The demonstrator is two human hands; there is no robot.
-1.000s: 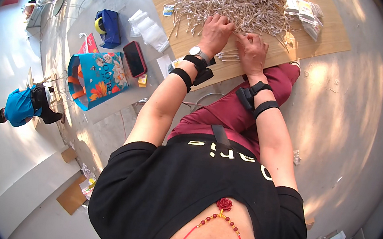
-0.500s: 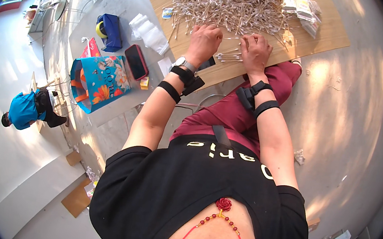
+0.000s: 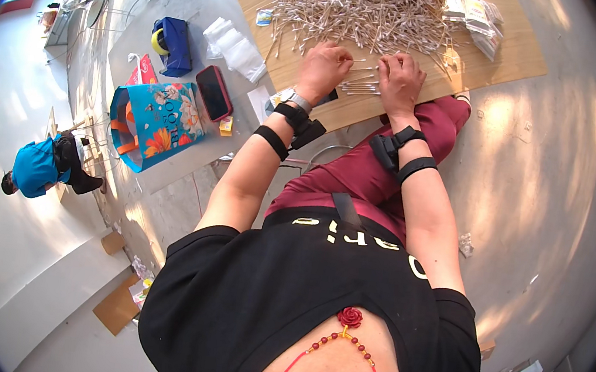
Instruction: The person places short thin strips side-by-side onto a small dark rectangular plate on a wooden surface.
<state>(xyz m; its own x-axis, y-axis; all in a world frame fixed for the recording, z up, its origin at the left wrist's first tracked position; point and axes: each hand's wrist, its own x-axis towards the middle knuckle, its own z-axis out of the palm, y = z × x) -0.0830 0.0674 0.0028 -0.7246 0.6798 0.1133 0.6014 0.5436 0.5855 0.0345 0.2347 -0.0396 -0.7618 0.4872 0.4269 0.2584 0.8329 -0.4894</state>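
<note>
A large heap of cotton swabs (image 3: 357, 7) covers the far part of the wooden table. My left hand (image 3: 322, 70) is closed in a pinch at the near edge of the heap, at one end of a cotton swab (image 3: 363, 68). Across from it, my right hand (image 3: 401, 82) has its fingers curled in, with the tips at that swab's other end. A small row of cotton swabs (image 3: 359, 86) lies side by side on the table between my two hands. My fingers partly hide the swab ends.
Clear bags of packed swabs (image 3: 482, 19) lie at the table's far right. To the left are a blue tape dispenser (image 3: 173, 48), white plastic bags (image 3: 233, 48), a phone (image 3: 214, 93) and a flowered blue bag (image 3: 157, 124). A person in blue (image 3: 44, 166) bends over farther left.
My left hand has turned slightly, its fingertips now pinched toward the right hand. My right hand has hardly moved. The view has shifted a little.
</note>
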